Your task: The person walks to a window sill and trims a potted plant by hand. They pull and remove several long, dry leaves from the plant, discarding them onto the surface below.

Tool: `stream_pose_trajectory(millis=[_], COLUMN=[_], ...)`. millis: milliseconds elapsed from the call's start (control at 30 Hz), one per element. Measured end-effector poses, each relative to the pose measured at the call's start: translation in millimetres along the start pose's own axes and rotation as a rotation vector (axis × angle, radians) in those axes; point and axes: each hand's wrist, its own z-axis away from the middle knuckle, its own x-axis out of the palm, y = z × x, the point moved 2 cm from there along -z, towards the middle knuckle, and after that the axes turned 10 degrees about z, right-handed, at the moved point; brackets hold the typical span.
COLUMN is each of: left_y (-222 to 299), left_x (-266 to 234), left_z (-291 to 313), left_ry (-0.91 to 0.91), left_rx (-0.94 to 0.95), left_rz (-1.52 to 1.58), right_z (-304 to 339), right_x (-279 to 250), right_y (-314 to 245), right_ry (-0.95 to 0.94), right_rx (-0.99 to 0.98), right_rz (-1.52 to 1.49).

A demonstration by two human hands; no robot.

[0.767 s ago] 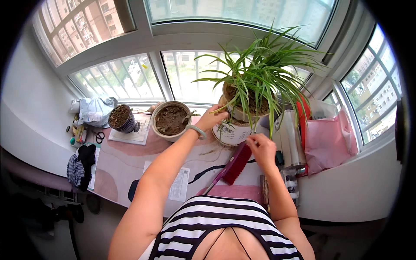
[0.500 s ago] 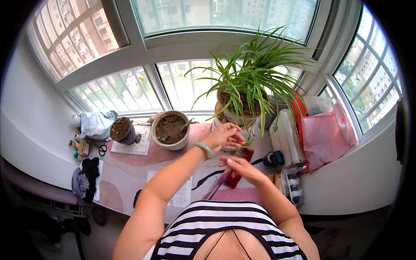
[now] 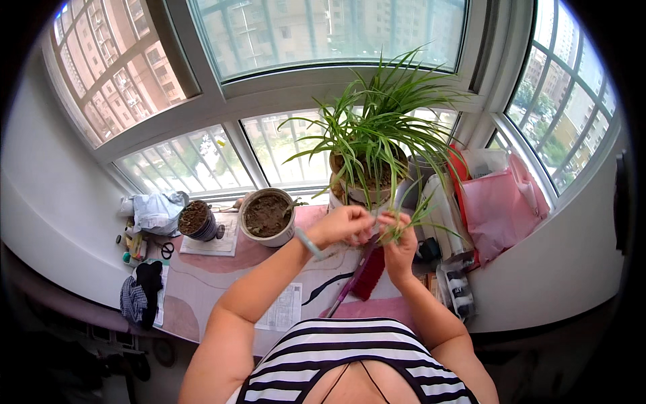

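Observation:
A small green plantlet [image 3: 422, 214] with thin leaves is pinched in my right hand [image 3: 400, 244], which is raised over the table. Close beside it, my left hand [image 3: 342, 226] is closed with fingers bent together, a pale green bangle [image 3: 309, 244] at its wrist. What its fingertips hold, if anything, I cannot make out. Just beyond both hands stands a big pot [image 3: 367, 192] of soil, from which a leafy spider plant [image 3: 383, 128] spreads. Beneath my hands lies a red-bristled brush [image 3: 369, 275] with a purple handle.
A white pot of soil [image 3: 268, 214] and a smaller dark pot [image 3: 196, 220] stand to the left. Black scissors [image 3: 167, 250] lie near a pale plastic bag [image 3: 159, 212]. At right are a pink bag [image 3: 506, 212] and a paper-towel-like pack [image 3: 441, 215]. Windows border the far side.
My right hand has risen from beside the brush and now holds the plantlet. My left hand has moved slightly down, its fingers drawn together next to the right hand.

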Motion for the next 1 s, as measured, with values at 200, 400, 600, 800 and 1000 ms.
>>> stream_pose_trajectory(millis=[200, 400, 600, 800, 1000], left_y=[94.5, 95.6, 96.2, 94.0, 100.4], left_x=[-20.5, -79.8, -81.0, -95.9, -89.1], left_z=[40.6, -30.6, -49.0, -71.5, -71.3], left_ry=[0.836, 0.586, 0.484, 0.12, -0.009], left_rx=[1.026, 0.553, 0.446, 0.456, 0.52], left_rz=[-0.78, -0.354, 0.007, 0.309, 0.559], right_z=[5.8, -6.9, -55.8, -101.8, -98.8], right_x=[1.9, 1.9, -11.9, -21.0, -43.4], right_y=[-0.6, -19.0, -62.1, -104.2, -114.3], right_ry=[-0.167, -0.159, -0.116, -0.244, -0.249], right_rx=[-0.283, -0.331, -0.613, -0.504, -0.534], right_rz=[0.332, 0.351, 0.509, 0.395, 0.664])
